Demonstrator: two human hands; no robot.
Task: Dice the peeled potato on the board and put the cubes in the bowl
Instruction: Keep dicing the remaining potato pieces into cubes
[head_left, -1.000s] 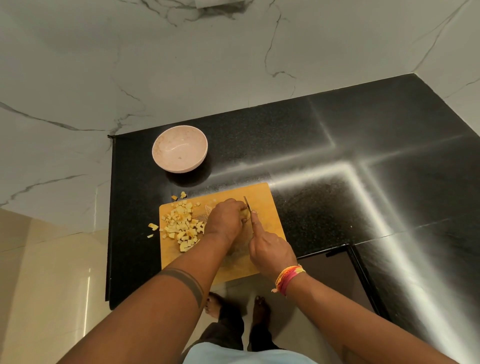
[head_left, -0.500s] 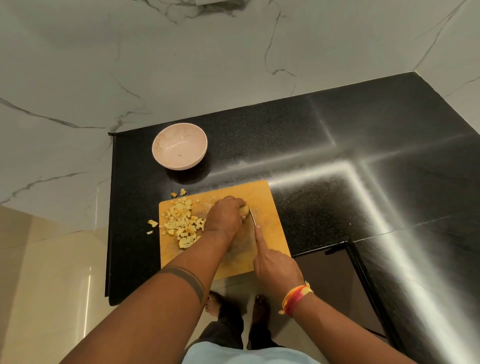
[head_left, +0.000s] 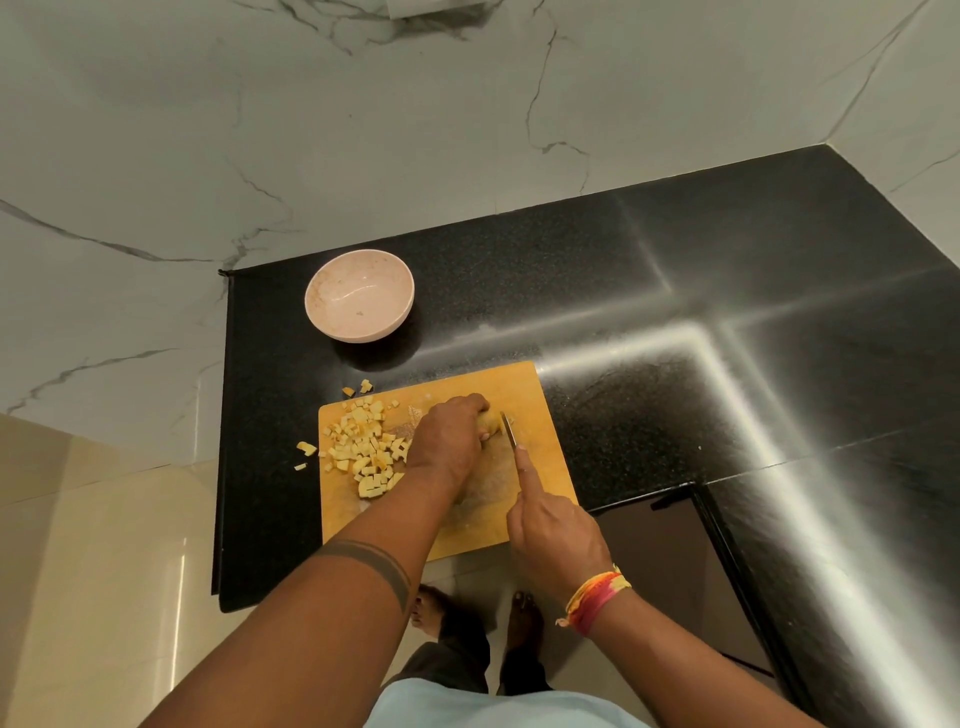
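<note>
Because the left hand (head_left: 449, 447) is cupped knuckles-up over the uncut piece of potato (head_left: 485, 432), almost all of that piece is hidden; only a pale sliver shows under the fingertips, near the far middle of the wooden cutting board (head_left: 540, 415). Its fingers are curled down onto the potato, pressing it to the board. The right hand (head_left: 553, 538) is wrapped around a knife (head_left: 508, 428), forefinger stretched along the spine, so the handle is fully covered and only the narrow blade shows, just right of the left fingertips; whether the edge touches the potato cannot be told. Diced potato cubes (head_left: 366, 449) lie heaped on the board's left part, some under the left wrist's edge, with a few strays on the black counter (head_left: 675, 270) beside the board. The pale pink bowl (head_left: 359, 295) stands apart beyond the board, holding no cubes.
</note>
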